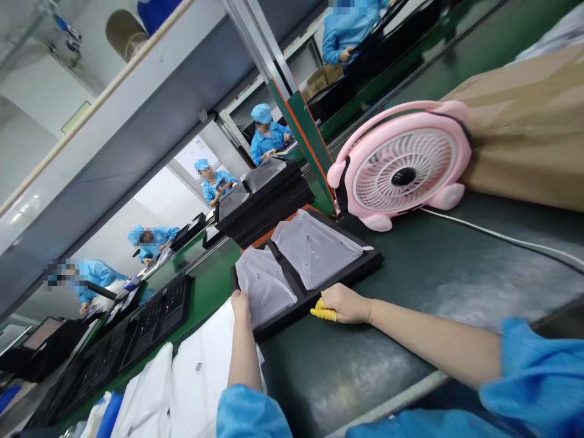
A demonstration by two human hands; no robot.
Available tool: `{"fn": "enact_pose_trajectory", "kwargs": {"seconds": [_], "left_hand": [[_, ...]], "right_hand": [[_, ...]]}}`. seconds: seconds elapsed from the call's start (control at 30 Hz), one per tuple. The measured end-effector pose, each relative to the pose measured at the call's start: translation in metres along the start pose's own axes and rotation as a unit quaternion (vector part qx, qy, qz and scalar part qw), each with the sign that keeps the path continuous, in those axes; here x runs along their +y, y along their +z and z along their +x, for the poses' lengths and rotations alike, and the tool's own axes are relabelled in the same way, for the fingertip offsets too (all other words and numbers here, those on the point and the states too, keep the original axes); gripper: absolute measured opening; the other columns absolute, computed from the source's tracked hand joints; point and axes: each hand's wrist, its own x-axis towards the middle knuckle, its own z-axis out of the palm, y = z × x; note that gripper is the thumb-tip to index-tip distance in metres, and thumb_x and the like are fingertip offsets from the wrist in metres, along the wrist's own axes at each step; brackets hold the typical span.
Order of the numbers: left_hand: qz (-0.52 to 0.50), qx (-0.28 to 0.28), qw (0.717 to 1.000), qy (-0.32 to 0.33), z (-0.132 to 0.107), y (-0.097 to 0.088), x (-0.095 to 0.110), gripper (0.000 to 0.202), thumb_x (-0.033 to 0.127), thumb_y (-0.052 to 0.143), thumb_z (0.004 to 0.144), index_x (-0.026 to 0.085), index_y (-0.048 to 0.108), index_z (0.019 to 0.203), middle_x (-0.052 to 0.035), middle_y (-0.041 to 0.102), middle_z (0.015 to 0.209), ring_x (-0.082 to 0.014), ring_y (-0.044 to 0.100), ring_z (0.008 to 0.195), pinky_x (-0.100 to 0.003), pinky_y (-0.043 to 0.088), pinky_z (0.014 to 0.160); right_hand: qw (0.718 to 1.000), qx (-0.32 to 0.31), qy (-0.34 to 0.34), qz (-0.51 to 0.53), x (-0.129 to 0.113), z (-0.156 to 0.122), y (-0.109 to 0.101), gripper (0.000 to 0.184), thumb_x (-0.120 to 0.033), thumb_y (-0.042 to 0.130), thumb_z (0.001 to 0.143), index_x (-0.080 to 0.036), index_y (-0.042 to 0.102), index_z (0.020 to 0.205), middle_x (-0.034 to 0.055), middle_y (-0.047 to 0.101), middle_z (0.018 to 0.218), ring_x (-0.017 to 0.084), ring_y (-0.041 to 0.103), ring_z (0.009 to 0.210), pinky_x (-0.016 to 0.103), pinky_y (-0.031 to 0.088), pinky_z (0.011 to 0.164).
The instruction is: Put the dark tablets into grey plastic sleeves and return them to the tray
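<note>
A black tray (pixel 360 267) lies on the dark green belt (pixel 438 274) and carries two grey-white plastic bags (pixel 314 249). My left hand (pixel 240 304) is closed on the tray's near left edge, beside the left bag. My right hand (pixel 344 303), with yellow finger cots on two fingers, is curled round the tray's near edge at the middle. Both forearms are bare, with blue sleeves at the bottom of the view.
A pink desk fan (pixel 404 167) stands just beyond the tray, its white cord (pixel 502 238) trailing right. A brown carton (pixel 529 128) lies behind it. Stacked black trays (pixel 264 204) sit further up the line. White bags (pixel 201 371) lie at the lower left. Several workers in blue stand along the belt.
</note>
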Motion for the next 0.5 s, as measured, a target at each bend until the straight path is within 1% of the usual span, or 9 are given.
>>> {"fn": "enact_pose_trajectory", "kwargs": {"seconds": [0.1,0.13,0.17,0.23,0.27,0.3,0.33,0.4,0.5], "left_hand": [[-0.060,0.023,0.998,-0.026,-0.050,-0.020,-0.005,0.015,0.016,0.050,0.081,0.014,0.057,0.094,-0.0108,0.058,0.107,-0.0187,0.052,0.109,-0.028,0.041,0.090],[-0.107,0.004,0.993,-0.053,-0.071,-0.024,-0.009,0.016,0.019,0.048,0.083,0.016,0.057,0.095,-0.0096,0.059,0.106,-0.0169,0.055,0.106,-0.026,0.043,0.087],[-0.194,-0.053,0.973,-0.112,-0.093,-0.026,-0.012,0.016,0.022,0.047,0.083,0.016,0.057,0.094,-0.0094,0.060,0.102,-0.0162,0.058,0.099,-0.025,0.046,0.082],[-0.325,-0.201,0.882,-0.275,-0.132,-0.020,-0.017,0.020,0.028,0.050,0.082,0.012,0.059,0.090,-0.0129,0.062,0.093,-0.0179,0.063,0.087,-0.025,0.049,0.072],[-0.356,-0.252,0.830,-0.348,-0.146,-0.012,-0.017,0.027,0.033,0.050,0.082,0.009,0.058,0.090,-0.0158,0.062,0.093,-0.0193,0.063,0.085,-0.026,0.050,0.070],[-0.375,-0.263,0.796,-0.397,-0.154,-0.003,-0.016,0.033,0.038,0.048,0.083,0.007,0.058,0.091,-0.0180,0.061,0.093,-0.0202,0.063,0.085,-0.026,0.051,0.068],[-0.397,-0.244,0.780,-0.417,-0.158,0.007,-0.012,0.037,0.041,0.047,0.083,0.007,0.056,0.093,-0.0185,0.061,0.094,-0.0197,0.063,0.085,-0.025,0.051,0.067],[-0.440,-0.168,0.774,-0.424,-0.153,0.027,-0.003,0.037,0.044,0.048,0.082,0.010,0.054,0.094,-0.0154,0.061,0.092,-0.0171,0.063,0.083,-0.023,0.052,0.064],[-0.476,-0.091,0.766,-0.424,-0.136,0.048,0.010,0.017,0.030,0.055,0.080,0.014,0.054,0.085,-0.0056,0.060,0.079,-0.0106,0.062,0.068,-0.018,0.051,0.060]], "right_hand": [[1.000,-0.012,0.010,0.005,0.000,-0.002,0.001,0.052,-0.042,0.028,0.090,-0.016,0.064,0.063,0.0056,0.061,0.055,0.011,0.048,0.049,0.025,0.029,0.053],[0.999,-0.022,0.023,0.014,-0.001,-0.002,0.000,0.051,-0.043,0.029,0.090,-0.017,0.064,0.064,0.0057,0.062,0.056,0.011,0.050,0.050,0.025,0.029,0.053],[0.998,-0.037,0.040,0.031,-0.003,-0.002,-0.002,0.050,-0.044,0.031,0.089,-0.017,0.066,0.065,0.0058,0.063,0.058,0.011,0.051,0.052,0.024,0.030,0.054],[0.990,-0.082,0.083,0.076,-0.010,-0.002,-0.005,0.049,-0.045,0.033,0.087,-0.017,0.067,0.065,0.0053,0.064,0.059,0.012,0.053,0.053,0.024,0.032,0.054],[0.983,-0.109,0.110,0.098,-0.015,-0.002,-0.007,0.049,-0.047,0.036,0.085,-0.017,0.067,0.063,0.0049,0.064,0.058,0.011,0.052,0.051,0.023,0.033,0.053],[0.974,-0.137,0.138,0.118,-0.019,-0.001,-0.009,0.049,-0.050,0.039,0.082,-0.016,0.067,0.060,0.0047,0.063,0.056,0.011,0.051,0.049,0.023,0.033,0.052],[0.963,-0.160,0.168,0.137,-0.024,-0.001,-0.010,0.049,-0.052,0.043,0.079,-0.016,0.066,0.057,0.0047,0.063,0.054,0.011,0.050,0.047,0.023,0.034,0.051],[0.938,-0.181,0.231,0.185,-0.033,-0.002,-0.012,0.050,-0.058,0.050,0.072,-0.014,0.065,0.054,0.0059,0.063,0.053,0.011,0.051,0.047,0.022,0.036,0.050],[0.894,-0.166,0.299,0.288,-0.038,-0.004,-0.013,0.054,-0.063,0.054,0.067,-0.012,0.064,0.054,0.0080,0.065,0.058,0.013,0.055,0.052,0.022,0.041,0.055]]}}
